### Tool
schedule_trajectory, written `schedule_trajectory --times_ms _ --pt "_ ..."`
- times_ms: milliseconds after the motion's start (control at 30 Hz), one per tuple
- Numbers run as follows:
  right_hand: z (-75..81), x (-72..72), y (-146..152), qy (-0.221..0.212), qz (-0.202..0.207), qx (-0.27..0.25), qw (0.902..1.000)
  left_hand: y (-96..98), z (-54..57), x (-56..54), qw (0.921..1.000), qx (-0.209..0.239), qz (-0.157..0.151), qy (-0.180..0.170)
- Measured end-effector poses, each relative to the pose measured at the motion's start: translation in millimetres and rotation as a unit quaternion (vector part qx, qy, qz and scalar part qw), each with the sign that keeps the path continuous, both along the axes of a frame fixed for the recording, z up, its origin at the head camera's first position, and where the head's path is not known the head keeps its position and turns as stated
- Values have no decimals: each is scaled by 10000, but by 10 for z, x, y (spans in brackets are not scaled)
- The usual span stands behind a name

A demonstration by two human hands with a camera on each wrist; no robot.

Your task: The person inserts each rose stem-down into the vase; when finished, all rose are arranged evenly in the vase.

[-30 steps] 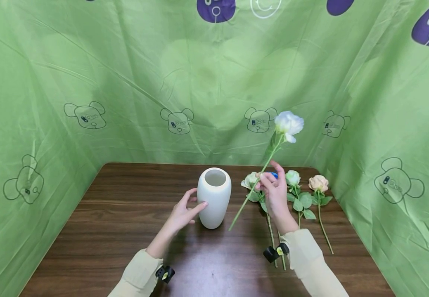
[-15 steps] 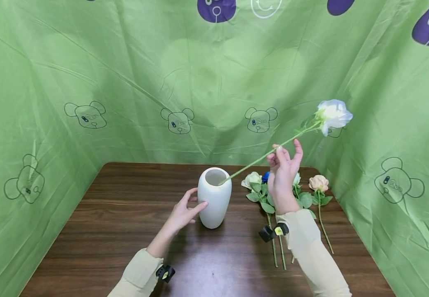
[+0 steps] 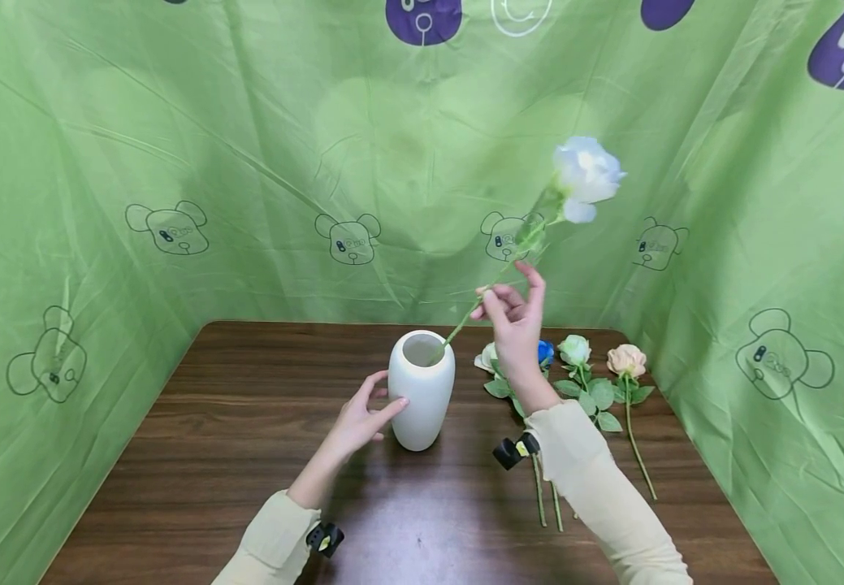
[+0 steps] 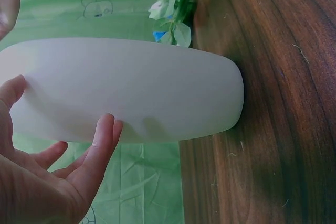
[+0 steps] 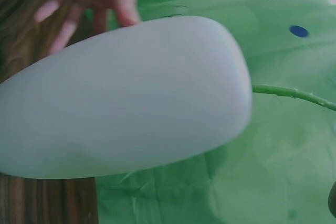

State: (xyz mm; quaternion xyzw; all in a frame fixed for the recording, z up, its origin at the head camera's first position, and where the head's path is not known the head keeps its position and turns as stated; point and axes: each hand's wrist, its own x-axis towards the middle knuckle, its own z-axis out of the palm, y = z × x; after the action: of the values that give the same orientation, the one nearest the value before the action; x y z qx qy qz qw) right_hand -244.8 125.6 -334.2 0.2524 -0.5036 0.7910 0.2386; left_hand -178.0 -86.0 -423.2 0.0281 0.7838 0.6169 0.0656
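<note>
A white vase (image 3: 422, 406) stands upright on the table. My left hand (image 3: 359, 418) rests against its left side, the thumb on the front and the other fingers spread toward the back. In the left wrist view, fingertips (image 4: 106, 124) touch the vase wall. Above and right of the vase, my right hand (image 3: 517, 325) pinches the stem of a white rose (image 3: 588, 171) between thumb and fingers. The bloom tilts up to the right, and the stem's lower end goes into the vase mouth. In the right wrist view the green stem (image 5: 294, 93) shows at the rim.
On the right of the wooden table (image 3: 246, 422) lie a pale green rose (image 3: 575, 349), a peach rose (image 3: 626, 360), a blue rose (image 3: 545, 352) and a whitish rose (image 3: 486, 357), partly behind the right arm. A green curtain (image 3: 261, 162) surrounds the table.
My right hand first lifted the rose up and right, bringing its stem end to the vase mouth. It then swung left, tilting the stem steeper. The left hand and vase stayed put.
</note>
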Motion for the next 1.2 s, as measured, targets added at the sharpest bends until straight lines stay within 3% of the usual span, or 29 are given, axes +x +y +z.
schedule_trajectory --times_ms 100,200,367,433,600,767,933,1067,1200 --pt "-69 22 -75 45 203 564 9982 19 102 56 10000 -82 -5 32" --pt "-144 32 -131 80 217 1254 9918 27 135 78 9999 -104 5 21" --pt "-268 43 -181 149 -216 2554 9665 22 131 75 10000 -32 -36 3" --pt "-250 104 -199 150 -291 2906 9563 18 129 73 10000 -10 -54 5" --pt "-152 280 -257 57 -216 3350 9419 17 125 67 10000 -20 -66 -4" --pt "-145 331 -303 -260 -163 3433 9387 15 126 65 9999 -33 -87 -41" --pt "-217 309 -332 -269 -321 3607 9318 7 94 46 9998 5 -169 51" --pt "-345 205 -323 -315 -487 3851 9211 -10 -74 -46 9998 25 -122 141" --pt "-400 134 -326 -172 -853 4290 8991 -18 -223 -120 9999 -33 -15 138"
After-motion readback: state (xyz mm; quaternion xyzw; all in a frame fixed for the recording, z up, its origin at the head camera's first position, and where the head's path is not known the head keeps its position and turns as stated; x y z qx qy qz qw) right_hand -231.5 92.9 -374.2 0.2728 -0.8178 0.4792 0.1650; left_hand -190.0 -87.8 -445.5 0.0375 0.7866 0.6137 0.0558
